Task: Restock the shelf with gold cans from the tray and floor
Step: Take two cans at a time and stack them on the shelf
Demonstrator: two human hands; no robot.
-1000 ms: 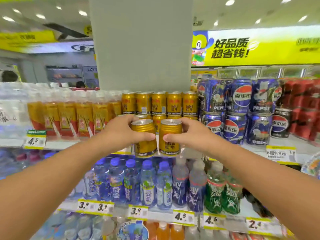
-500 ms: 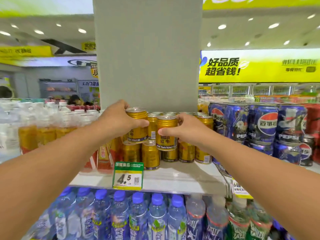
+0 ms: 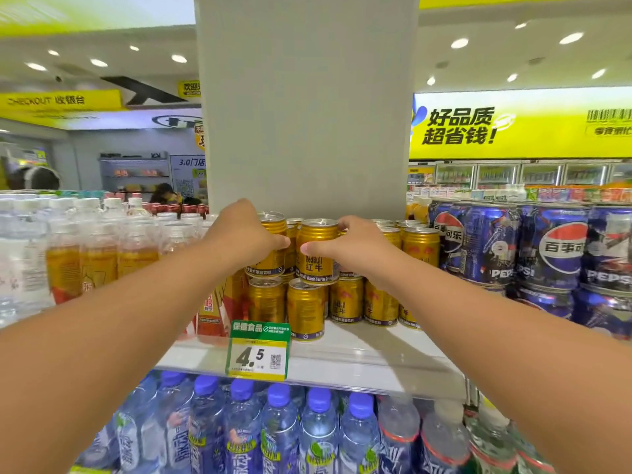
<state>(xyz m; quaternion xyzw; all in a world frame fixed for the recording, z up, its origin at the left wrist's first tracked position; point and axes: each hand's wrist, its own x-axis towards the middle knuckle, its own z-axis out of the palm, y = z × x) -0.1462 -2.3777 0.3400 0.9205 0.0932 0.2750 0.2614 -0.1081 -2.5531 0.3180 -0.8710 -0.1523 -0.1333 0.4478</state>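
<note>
Gold everywhere on this one. Only the head view to go on, so here's what it shows, all placed relative to the green 4.5 price tag [image 3: 259,350] clipped on the shelf [image 3: 359,367] edge.

Straight above the tag, the left hand [image 3: 239,239] has its fingers wrapped round a gold can [image 3: 272,244], thumb across the front. Just right of that, the right hand [image 3: 352,249] is gripping a second gold can [image 3: 316,251] the same way, Red Bull label facing me. Both cans sit at second-tier height, over the bottom row of gold cans [image 3: 304,311] standing on the shelf just above and right of the tag. I can't tell for sure if they're fully seated or a hair above the lids.

More stacked gold cans [image 3: 420,246] run off up and right of the tag, then the blue Pepsi cans [image 3: 496,244] further right. Tea bottles [image 3: 99,248] are to the upper left, water bottles [image 3: 280,429] below it.

My read: this is the placing step, two cans going onto the top tier. Next move needs each can centred on the lid below before letting go, since an off-centre one could tip forward off the shelf. Tray and floor aren't in view.
</note>
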